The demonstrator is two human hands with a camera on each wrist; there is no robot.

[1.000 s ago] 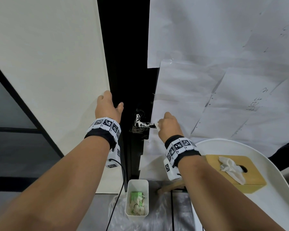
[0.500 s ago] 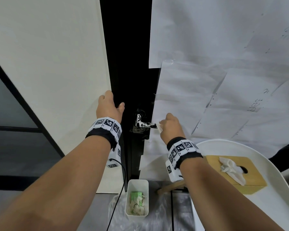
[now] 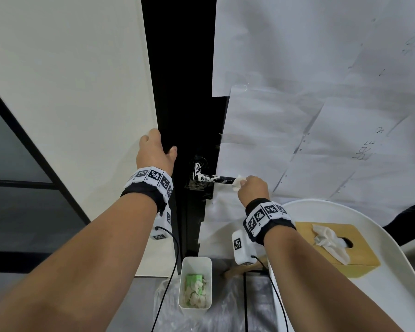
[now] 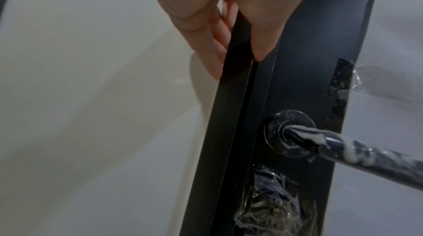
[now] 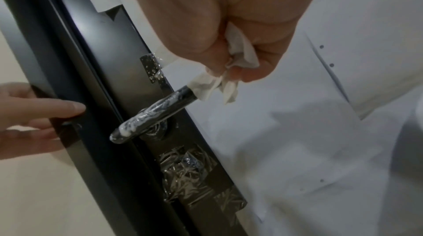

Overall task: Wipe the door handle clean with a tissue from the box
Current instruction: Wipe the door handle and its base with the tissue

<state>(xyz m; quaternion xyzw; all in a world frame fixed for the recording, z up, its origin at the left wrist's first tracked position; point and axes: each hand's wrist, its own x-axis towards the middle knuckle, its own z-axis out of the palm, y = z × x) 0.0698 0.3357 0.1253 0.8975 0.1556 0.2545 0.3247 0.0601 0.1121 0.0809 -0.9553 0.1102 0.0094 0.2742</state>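
A black lever door handle (image 3: pixel 211 179) (image 5: pixel 155 115) (image 4: pixel 357 151), streaked with white foam, juts from the dark door. My right hand (image 3: pixel 252 189) (image 5: pixel 228 55) grips a crumpled white tissue (image 3: pixel 238 184) (image 5: pixel 213 82) wrapped over the handle's free end. My left hand (image 3: pixel 153 153) (image 4: pixel 228 28) clasps the black door edge (image 4: pixel 228 131), thumb on the front, fingers behind. A wooden tissue box (image 3: pixel 340 250) with a tissue poking out sits at the lower right.
The box rests on a white round table (image 3: pixel 393 283). A white bin (image 3: pixel 195 282) with used tissues stands on the floor below the handle. White paper sheets (image 3: pixel 321 116) cover the door. Clear tape (image 5: pixel 190 173) wraps the lock plate. A cream wall (image 3: pixel 70 92) is left.
My right hand slid the tissue rightward along the handle from near its bend to its free end, baring more of the foam-streaked bar. The left hand has stayed on the door edge.
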